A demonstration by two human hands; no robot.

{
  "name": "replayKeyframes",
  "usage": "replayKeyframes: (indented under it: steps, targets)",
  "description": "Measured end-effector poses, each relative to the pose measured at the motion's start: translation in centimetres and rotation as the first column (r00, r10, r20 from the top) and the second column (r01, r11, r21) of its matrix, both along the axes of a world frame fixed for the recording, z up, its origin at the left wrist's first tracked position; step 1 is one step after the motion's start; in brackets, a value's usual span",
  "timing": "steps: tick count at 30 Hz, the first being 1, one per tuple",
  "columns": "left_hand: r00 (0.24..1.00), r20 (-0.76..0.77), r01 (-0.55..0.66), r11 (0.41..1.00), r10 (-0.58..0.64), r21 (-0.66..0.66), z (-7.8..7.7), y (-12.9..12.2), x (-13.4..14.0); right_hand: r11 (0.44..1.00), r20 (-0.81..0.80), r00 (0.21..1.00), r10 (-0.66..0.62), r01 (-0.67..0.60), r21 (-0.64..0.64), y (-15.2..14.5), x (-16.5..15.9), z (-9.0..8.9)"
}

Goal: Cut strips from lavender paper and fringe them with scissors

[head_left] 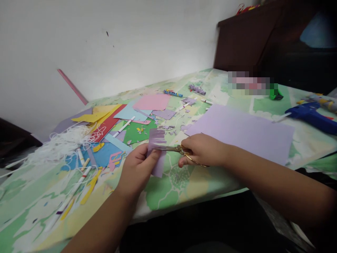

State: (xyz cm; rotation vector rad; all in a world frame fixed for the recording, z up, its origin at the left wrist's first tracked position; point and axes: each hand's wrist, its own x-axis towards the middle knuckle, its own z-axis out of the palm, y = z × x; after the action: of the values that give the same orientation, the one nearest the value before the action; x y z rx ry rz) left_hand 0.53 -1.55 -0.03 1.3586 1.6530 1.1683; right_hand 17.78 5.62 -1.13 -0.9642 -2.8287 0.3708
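Observation:
My left hand (140,163) pinches a small strip of purple paper (158,169) between thumb and fingers. Its upper right edge is cut into a fringe of narrow slits. My right hand (201,149) grips the gold-coloured handles of a pair of scissors (171,148). The blades point left and lie across the strip, close to my left thumb. Whether they are fully closed is hard to make out. Beyond my right hand a large sheet of purple paper (247,130) lies flat on the table.
A patterned green tablecloth (168,196) covers the table. At left are tangled white string (63,144), markers (124,127) and coloured paper, including a pink sheet (152,102). A blue glue gun (313,116) lies at right. Purple scraps (171,128) are scattered behind my hands.

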Motion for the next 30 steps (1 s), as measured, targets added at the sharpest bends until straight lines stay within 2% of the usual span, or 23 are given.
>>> replayKeyframes:
  steps: [8, 19, 26, 30]
  targets:
    - [0.997, 0.071, 0.006, 1.0, -0.005, -0.011, 0.1, 0.0, -0.1, 1.0, 0.012, 1.0, -0.013, 0.013, -0.007, 0.0, -0.1, 0.2]
    - [0.998, -0.062, 0.014, 1.0, -0.014, 0.003, 0.4, -0.2, -0.4, 0.998, 0.031, 0.999, -0.033, 0.032, 0.048, 0.1, -0.2, -0.2]
    - [0.993, -0.118, -0.013, 0.999, 0.017, 0.032, -0.4, -0.1, -0.7, 0.998, 0.03, 0.999, -0.045, 0.043, 0.052, 0.3, -0.1, -0.3]
    - [0.996, -0.094, -0.004, 1.0, 0.006, 0.025, -0.7, 0.0, -0.9, 0.999, 0.03, 0.999, -0.035, 0.034, 0.036, 0.3, 0.0, -0.2]
